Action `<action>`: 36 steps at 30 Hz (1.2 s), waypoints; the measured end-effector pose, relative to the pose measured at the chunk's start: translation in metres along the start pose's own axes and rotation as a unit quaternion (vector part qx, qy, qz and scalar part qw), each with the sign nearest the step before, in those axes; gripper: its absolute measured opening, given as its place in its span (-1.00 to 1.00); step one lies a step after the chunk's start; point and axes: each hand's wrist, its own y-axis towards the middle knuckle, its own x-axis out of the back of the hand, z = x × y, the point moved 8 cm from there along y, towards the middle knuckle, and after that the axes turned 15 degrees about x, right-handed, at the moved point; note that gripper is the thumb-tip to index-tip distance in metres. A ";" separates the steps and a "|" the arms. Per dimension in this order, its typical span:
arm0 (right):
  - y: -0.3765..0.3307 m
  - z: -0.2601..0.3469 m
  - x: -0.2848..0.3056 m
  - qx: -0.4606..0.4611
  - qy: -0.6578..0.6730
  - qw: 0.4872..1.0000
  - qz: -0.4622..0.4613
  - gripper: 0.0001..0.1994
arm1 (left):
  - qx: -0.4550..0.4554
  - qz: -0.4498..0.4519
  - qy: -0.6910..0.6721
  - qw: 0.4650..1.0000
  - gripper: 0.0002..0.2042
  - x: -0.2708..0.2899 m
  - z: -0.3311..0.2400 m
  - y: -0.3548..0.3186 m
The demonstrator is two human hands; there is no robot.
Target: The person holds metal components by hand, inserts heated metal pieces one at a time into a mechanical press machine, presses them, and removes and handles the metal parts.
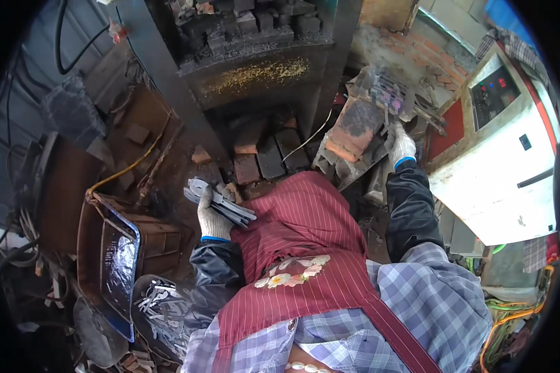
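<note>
My left hand, in a white glove with a blue cuff, grips a bundle of flat grey metal blanks that stick out to the upper left, over my red striped apron. My right hand, gloved the same way, reaches up to a brick-lined ledge and touches a row of similar metal pieces standing there; whether its fingers close on one I cannot tell. Both forearms wear dark sleeves.
A soot-black furnace with bricks on top stands ahead, loose bricks at its foot. A white control cabinet with buttons is at the right. A rusty bin and a heap of metal blanks lie at the lower left.
</note>
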 end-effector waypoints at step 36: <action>-0.059 0.100 -0.438 0.041 0.105 0.931 0.347 -0.61 | -0.002 0.131 -0.113 0.985 -0.49 -0.004 -0.006 -0.006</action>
